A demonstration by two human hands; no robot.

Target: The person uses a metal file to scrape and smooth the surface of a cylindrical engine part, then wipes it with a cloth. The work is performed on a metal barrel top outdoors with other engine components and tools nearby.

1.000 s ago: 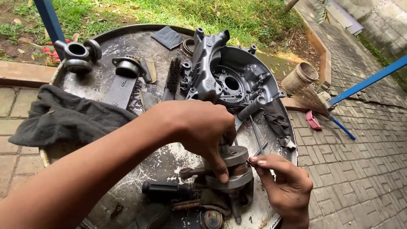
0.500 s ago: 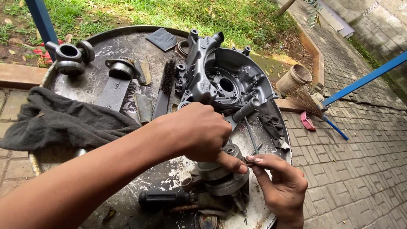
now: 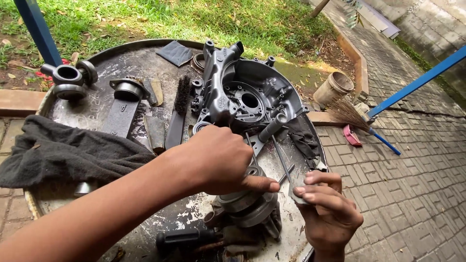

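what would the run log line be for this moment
left hand: on round metal assembly | right hand: holds small grey piece | engine casing: behind

Round, grimy metal tabletop [image 3: 121, 68]. Engine casing [image 3: 245, 92] at far centre. Left of casing: wire brush [image 3: 182, 94], flat bracket [image 3: 121, 104], two ring fittings [image 3: 68, 80]. Left-near of casing: dark cloth [image 3: 63, 150]. Near of casing: crank assembly [image 3: 245, 204].

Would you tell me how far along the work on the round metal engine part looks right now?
Done: the engine casing stands stripped on the round metal table, loose parts beside it. In hand: the left hand grips the round metal assembly; the right hand holds a small flat piece beside it. Left: assembly and casing are apart.
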